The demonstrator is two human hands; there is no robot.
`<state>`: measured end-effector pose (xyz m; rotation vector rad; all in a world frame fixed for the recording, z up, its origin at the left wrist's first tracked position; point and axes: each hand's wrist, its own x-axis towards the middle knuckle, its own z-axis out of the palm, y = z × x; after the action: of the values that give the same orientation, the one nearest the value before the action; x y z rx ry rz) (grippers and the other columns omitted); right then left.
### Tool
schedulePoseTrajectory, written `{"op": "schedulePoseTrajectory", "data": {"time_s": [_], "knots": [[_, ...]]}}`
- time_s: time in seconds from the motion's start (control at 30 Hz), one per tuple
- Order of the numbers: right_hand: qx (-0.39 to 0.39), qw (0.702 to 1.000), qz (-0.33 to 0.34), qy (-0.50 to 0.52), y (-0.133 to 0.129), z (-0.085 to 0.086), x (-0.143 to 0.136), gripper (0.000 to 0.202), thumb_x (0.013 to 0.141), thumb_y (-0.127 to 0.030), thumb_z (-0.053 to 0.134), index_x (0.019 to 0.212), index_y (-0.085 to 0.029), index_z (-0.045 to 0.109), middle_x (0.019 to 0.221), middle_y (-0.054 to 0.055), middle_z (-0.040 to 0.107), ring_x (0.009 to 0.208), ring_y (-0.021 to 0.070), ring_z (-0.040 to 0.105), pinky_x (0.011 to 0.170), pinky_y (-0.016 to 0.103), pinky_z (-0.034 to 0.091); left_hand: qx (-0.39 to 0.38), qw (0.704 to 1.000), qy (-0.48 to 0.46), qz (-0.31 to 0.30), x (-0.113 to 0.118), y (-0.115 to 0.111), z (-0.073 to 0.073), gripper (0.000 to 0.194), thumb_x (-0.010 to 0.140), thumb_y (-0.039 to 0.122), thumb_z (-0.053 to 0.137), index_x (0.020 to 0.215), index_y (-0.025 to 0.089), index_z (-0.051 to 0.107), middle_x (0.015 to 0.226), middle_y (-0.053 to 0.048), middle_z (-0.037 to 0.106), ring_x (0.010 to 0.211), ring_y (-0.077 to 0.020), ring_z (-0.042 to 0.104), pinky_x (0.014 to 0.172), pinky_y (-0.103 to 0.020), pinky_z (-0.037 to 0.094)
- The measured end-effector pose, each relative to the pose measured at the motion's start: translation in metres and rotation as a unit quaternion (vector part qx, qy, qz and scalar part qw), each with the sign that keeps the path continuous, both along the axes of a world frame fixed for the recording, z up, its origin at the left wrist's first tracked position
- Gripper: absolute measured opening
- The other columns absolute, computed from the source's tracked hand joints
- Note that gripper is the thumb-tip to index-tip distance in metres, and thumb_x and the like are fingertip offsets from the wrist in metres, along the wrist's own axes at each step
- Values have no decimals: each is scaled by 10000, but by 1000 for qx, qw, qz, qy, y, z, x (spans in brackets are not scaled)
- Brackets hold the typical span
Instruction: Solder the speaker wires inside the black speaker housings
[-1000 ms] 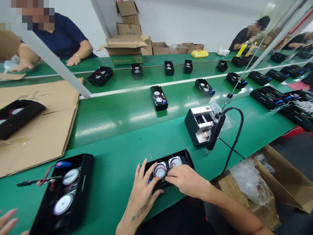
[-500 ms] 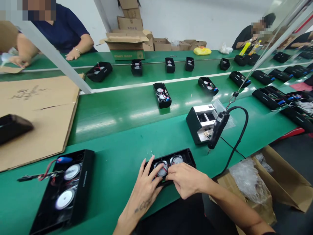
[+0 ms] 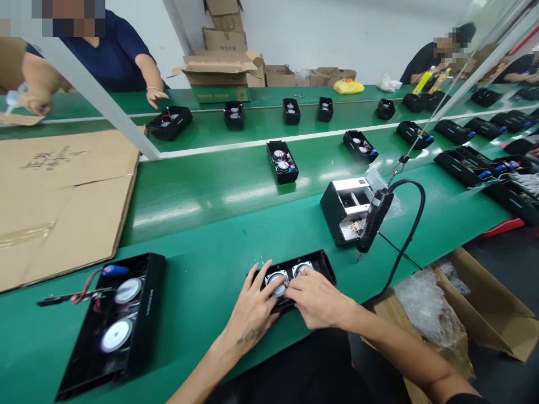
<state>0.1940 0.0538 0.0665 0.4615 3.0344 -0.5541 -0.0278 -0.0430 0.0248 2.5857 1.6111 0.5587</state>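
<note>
A black speaker housing (image 3: 324,268) lies open side up on the green bench in front of me. Two round silver speakers, a left one (image 3: 277,282) and a right one (image 3: 304,267), sit inside it, with a bit of red wire between them. My left hand (image 3: 254,306) rests over the housing's left end, fingers spread, the index on the left speaker. My right hand (image 3: 319,298) is closed in a pinch close to the wire; its fingers hide what they hold. At left lies a larger open housing (image 3: 145,314) with two speakers, a blue-wrapped part (image 3: 115,270) and a dark cable.
A black electric screwdriver (image 3: 374,221) hangs at right beside a black-and-silver device (image 3: 343,210). Cardboard (image 3: 80,191) covers the left side. More housings (image 3: 282,163) line the bench beyond. Open cartons (image 3: 484,303) stand at lower right. Co-workers sit across the bench.
My hands stay at the housing, shifted only slightly. The dark object over the cardboard at left is gone from view. The co-worker's hand at upper left has moved right, near a housing.
</note>
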Motion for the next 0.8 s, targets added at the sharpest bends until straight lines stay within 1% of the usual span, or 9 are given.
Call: {"op": "schedulePoseTrajectory", "data": {"time_s": [0.07, 0.1, 0.17, 0.23, 0.3, 0.4, 0.5, 0.63, 0.8], "knots": [[-1, 1000, -5, -8, 1, 2, -4, 231, 947, -117, 608, 1149, -133, 717, 1130, 146, 782, 985, 268, 706, 959, 417, 472, -13, 1000, -22, 6, -1, 7, 4, 279, 796, 310, 917, 1058, 282, 824, 1429, -46, 730, 1544, -422, 471, 1282, -665, 382], [-11, 1000, -9, -10, 4, 3, -7, 246, 951, -125, 622, 1177, -131, 720, 1162, 150, 780, 1017, 275, 715, 959, 414, 478, -35, 999, -35, 7, -2, 13, 8, 253, 812, 306, 901, 1054, 299, 830, 1404, -42, 744, 1531, -411, 483, 1264, -660, 394], [-45, 999, -23, -16, 15, 9, -14, 286, 940, -148, 675, 1219, -154, 736, 1185, 138, 790, 1055, 287, 735, 939, 400, 488, -122, 990, -67, 7, -7, 27, 18, 185, 819, 315, 891, 997, 325, 841, 1373, -25, 758, 1515, -399, 493, 1245, -652, 388], [-85, 995, -39, -26, 30, 17, -23, 336, 907, -175, 739, 1241, -196, 762, 1118, 110, 819, 1027, 289, 761, 879, 368, 494, -215, 972, -94, 10, -14, 44, 30, 121, 796, 359, 906, 887, 316, 840, 1369, -14, 758, 1485, -393, 517, 1232, -630, 386], [-119, 991, -53, -40, 45, 26, -32, 388, 870, -192, 779, 1257, -223, 785, 1038, 88, 840, 974, 284, 784, 795, 325, 485, -266, 958, -108, 13, -21, 60, 39, 170, 775, 415, 915, 771, 279, 813, 1371, -11, 752, 1409, -368, 583, 1189, -558, 436], [-155, 985, -60, -55, 60, 36, -44, 430, 819, -185, 794, 1248, -208, 806, 1043, 84, 857, 957, 279, 801, 699, 283, 462, -289, 950, -117, 21, -29, 76, 45, 300, 759, 479, 902, 664, 237, 754, 1332, -5, 759, 1254, -296, 680, 1065, -419, 518], [-168, 981, -71, -68, 65, 40, -52, 413, 793, -177, 793, 1205, -192, 822, 1064, 90, 865, 968, 288, 808, 659, 278, 452, -311, 941, -131, 34, -34, 82, 44, 355, 749, 520, 882, 636, 225, 721, 1285, 4, 767, 1120, -238, 721, 951, -341, 542], [-156, 983, -63, -72, 63, 40, -51, 422, 815, -216, 790, 1237, -200, 806, 1017, 89, 857, 935, 294, 807, 623, 286, 430, -336, 929, -149, 41, -36, 84, 44, 377, 737, 562, 865, 640, 228, 719, 1297, 14, 759, 1038, -210, 728, 884, -317, 541], [-81, 994, -43, -53, 58, 37, -49, 387, 852, -255, 767, 1230, -173, 778, 878, 82, 821, 842, 286, 791, 670, 316, 449, -356, 918, -170, 36, -38, 87, 45, 345, 737, 541, 858, 641, 233, 735, 1352, 21, 744, 1078, -214, 726, 908, -315, 530]]}}
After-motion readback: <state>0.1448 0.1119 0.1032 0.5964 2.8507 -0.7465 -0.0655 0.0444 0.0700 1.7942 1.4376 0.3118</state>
